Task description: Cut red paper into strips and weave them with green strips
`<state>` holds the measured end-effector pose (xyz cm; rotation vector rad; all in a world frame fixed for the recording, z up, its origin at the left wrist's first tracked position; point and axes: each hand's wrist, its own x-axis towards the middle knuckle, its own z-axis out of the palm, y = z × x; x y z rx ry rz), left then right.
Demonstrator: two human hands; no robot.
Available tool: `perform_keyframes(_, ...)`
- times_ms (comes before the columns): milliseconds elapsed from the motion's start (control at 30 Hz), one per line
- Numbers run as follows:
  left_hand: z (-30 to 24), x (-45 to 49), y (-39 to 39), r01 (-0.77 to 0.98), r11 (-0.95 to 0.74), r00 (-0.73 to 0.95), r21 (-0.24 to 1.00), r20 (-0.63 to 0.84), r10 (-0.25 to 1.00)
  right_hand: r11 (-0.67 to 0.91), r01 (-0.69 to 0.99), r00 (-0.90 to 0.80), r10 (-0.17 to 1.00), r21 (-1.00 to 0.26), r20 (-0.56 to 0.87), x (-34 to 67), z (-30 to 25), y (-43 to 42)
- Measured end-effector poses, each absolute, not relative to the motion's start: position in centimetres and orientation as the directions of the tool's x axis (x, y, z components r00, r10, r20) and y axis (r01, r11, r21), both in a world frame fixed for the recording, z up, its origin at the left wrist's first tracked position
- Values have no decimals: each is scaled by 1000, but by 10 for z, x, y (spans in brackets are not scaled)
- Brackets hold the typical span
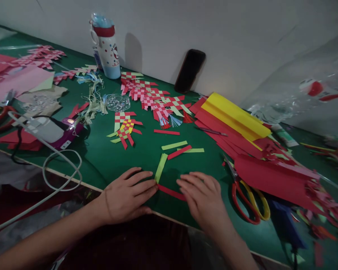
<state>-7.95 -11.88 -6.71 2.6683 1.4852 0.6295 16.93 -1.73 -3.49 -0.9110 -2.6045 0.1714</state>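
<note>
Saw green tabletop against pale wall. Located green strip at lower centre, running near-upright, leaning right at top; red strip slanting down-right. Found both meeting at fingertips of open left hand; right hand loosely open over red end. Counted four more strips mid-frame: two red, two green.

The green table bears paper strips, scissors and a bottle.
</note>
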Motion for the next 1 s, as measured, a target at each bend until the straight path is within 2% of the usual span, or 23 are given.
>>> perform_keyframes(167, -66, -80, -118, 811, -544, 459, 216, 343, 820, 812, 565, -759, 581, -145, 294, 153, -29, 36)
perform_keyframes(300, -65, -80, -118, 811, -546, 461, 208, 347, 817, 767, 636, -742, 639, -89, 205, 140, -36, 70)
perform_keyframes(633, -64, -79, -118, 831, -499, 395, 245, 372, 840, 738, 656, -717, 675, -157, 177, 147, -33, 82)
perform_keyframes(700, -64, -79, -118, 835, -491, 384, 247, 377, 843, 665, 695, -641, 745, -275, 185, 151, -29, 75)
perform_keyframes(767, -64, -80, -118, 830, -498, 390, 253, 375, 841, 501, 705, -504, 852, -502, 141, 155, -26, 65)
perform_keyframes(867, -65, -80, -118, 816, -512, 406, 268, 364, 838, 210, 550, -361, 933, -808, -3, 155, -27, 48)
perform_keyframes(933, -65, -80, -118, 816, -508, 402, 276, 360, 842, 71, 423, -323, 943, -904, -77, 152, -30, 38)
perform_keyframes(1000, -66, -80, -118, 820, -499, 391, 280, 361, 847, -44, 319, -294, 945, -947, -143, 147, -35, 29)
